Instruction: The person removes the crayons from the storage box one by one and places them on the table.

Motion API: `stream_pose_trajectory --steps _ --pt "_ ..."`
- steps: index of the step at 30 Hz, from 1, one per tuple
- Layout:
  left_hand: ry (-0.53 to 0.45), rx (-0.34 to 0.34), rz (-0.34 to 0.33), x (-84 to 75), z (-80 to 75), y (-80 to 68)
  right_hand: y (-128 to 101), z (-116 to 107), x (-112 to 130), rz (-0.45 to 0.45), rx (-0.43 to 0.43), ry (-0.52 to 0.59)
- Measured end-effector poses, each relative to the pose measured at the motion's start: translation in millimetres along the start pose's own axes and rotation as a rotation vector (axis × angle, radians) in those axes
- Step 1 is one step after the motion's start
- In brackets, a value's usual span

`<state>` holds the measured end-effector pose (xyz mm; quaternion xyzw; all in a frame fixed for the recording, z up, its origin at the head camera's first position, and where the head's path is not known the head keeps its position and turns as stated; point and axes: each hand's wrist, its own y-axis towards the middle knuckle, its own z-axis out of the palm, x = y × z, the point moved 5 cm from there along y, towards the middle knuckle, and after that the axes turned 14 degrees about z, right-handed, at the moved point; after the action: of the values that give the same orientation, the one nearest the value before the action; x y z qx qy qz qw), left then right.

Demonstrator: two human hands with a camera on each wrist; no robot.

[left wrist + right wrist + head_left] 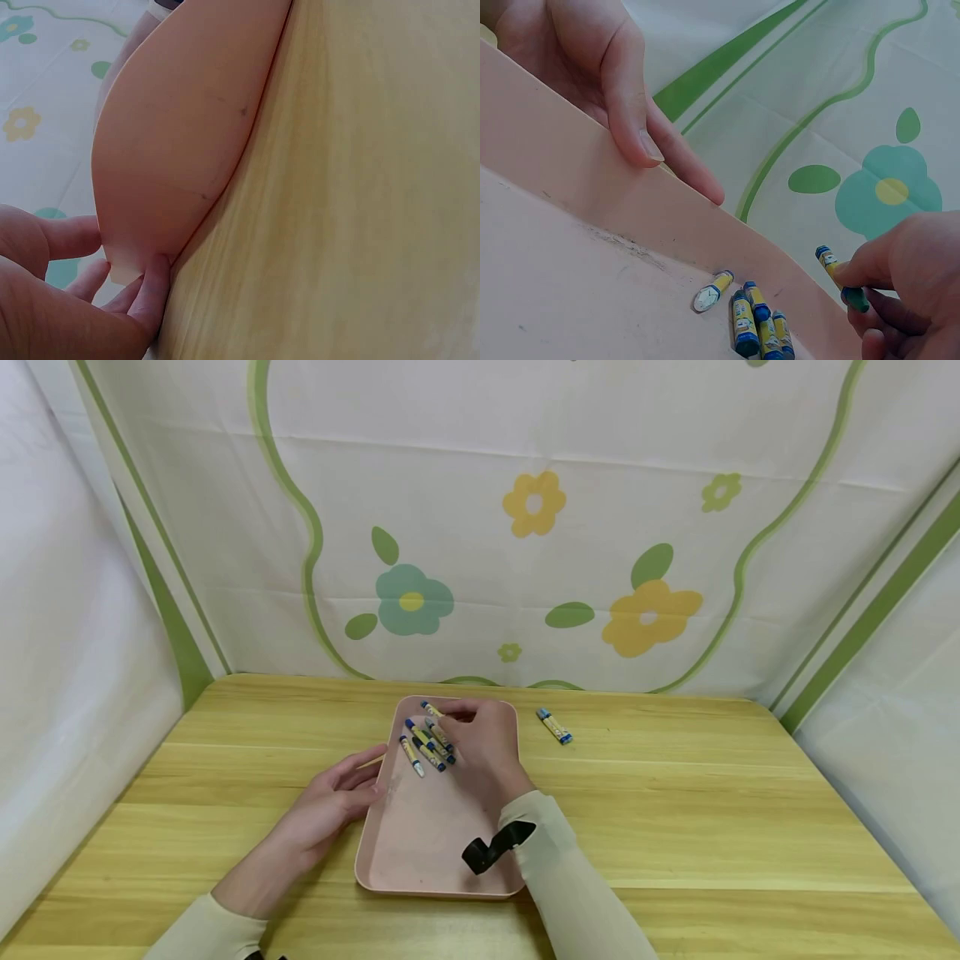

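Note:
A shallow pink tray (431, 852) lies on the wooden table. At its left side, my left hand (330, 806) holds the wall, thumb over the rim and fingers against the outside. My right hand (483, 739) is over the tray's far end, pinching a crayon (829, 260) with a yellow-and-blue wrapper and dark green tip between thumb and fingers. Below it, several similar crayons (745, 326) lie bunched on the tray floor near the far left corner. A white-tipped crayon (411, 756) rests slightly apart from that bunch, closer to the left wall.
Right of the tray, more crayons (555, 727) lie close together on the table (675, 810). Behind the table's far edge hangs a white curtain (465, 527) printed with flowers, with further white cloth at both sides. Dark smudges mark the tray's floor.

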<state>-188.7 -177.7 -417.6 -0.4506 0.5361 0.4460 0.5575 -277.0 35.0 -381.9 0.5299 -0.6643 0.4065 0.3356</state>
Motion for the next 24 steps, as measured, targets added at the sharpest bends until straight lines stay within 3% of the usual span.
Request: stream_pose_trajectory --steps 14,20,24 --pt "-0.002 0.008 0.001 0.2 1.0 -1.0 2 -2 5 -0.008 0.011 0.007" --pt "0.0 0.005 -0.001 -0.2 1.8 -1.0 2 -8 9 -0.049 0.066 0.09" --pt "0.003 -0.001 0.0 0.2 1.0 -1.6 4 -14 8 -0.023 0.098 0.122"
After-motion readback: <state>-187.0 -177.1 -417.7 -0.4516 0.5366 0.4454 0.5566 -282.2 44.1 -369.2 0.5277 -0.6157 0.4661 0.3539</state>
